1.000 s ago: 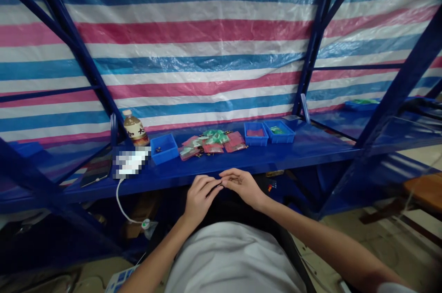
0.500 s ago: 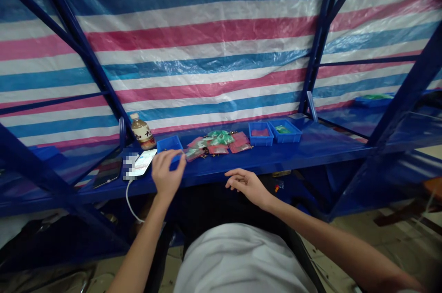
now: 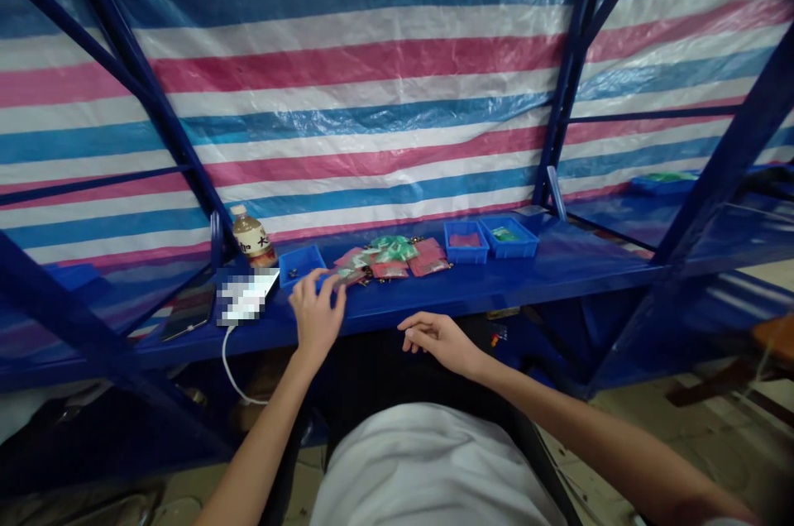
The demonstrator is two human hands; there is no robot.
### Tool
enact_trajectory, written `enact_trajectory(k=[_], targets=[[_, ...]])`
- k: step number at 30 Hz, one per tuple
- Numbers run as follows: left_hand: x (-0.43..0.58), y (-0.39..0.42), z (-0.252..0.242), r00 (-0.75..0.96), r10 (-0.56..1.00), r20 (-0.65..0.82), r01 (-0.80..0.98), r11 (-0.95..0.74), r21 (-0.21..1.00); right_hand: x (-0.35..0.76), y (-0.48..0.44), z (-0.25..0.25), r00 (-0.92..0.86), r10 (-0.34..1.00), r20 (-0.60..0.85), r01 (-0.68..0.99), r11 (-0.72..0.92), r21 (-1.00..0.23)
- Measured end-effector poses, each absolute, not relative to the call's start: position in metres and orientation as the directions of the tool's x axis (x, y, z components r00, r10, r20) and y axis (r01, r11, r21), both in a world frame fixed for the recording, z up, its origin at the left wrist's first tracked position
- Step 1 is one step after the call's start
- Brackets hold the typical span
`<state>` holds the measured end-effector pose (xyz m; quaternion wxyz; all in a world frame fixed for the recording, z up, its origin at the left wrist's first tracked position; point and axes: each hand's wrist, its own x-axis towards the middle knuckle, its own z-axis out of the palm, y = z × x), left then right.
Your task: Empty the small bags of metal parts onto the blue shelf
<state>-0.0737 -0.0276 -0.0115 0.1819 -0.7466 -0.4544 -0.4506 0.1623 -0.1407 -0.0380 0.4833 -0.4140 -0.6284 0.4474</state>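
My left hand [image 3: 318,315] is over the front of the blue shelf, at the near right corner of a small blue tray [image 3: 301,259] with a few small dark pieces inside. Its fingers are spread and nothing shows between them. A pile of small pink and green packets [image 3: 397,255] with brassy bits at their edges lies just right of these fingers. My right hand [image 3: 442,341] hovers before the shelf's front edge, above my lap. Its fingers are loosely bent and apart, with no object visible in them.
Two blue trays [image 3: 466,253] stand right of the pile, holding pink and green packets. At left are a drink bottle [image 3: 251,238], a lit phone [image 3: 248,298] with a white cable, and a dark tablet-like device [image 3: 189,315]. Blue frame posts [image 3: 562,79] flank the shelf before a striped sheet.
My left hand has moved right and slightly down, its fingers now nearer the packet pile and more of the tray showing. My right hand has barely moved. The view has shifted slightly.
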Motion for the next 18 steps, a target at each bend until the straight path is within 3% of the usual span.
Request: enact_trajectory(k=[3,5,10,15,18], targets=[[-0.061,-0.023,-0.006,0.433,0.528,0.731,0.729,-0.682,0.061,0.162,-0.141,-0.039,-0.209,0.951,0.227,0.106,0.253,-0.962],[-0.054,-0.016,-0.001,0.517,0.574,0.635,0.710,-0.702,0.055,0.162,-0.141,-0.040,-0.220,0.950,0.221,0.119,0.252,-0.960],[-0.038,-0.004,0.006,0.458,0.728,0.510,0.800,-0.588,0.120,0.163,-0.139,-0.043,-0.247,0.941,0.232,0.144,0.272,-0.951],[-0.034,0.002,0.001,0.378,0.779,0.500,0.800,-0.547,0.247,0.163,-0.141,-0.044,-0.264,0.938,0.223,0.177,0.275,-0.945],[-0.035,0.003,-0.001,0.370,0.780,0.505,0.772,-0.561,0.300,0.161,-0.136,-0.055,-0.291,0.935,0.201,0.294,0.288,-0.912]])
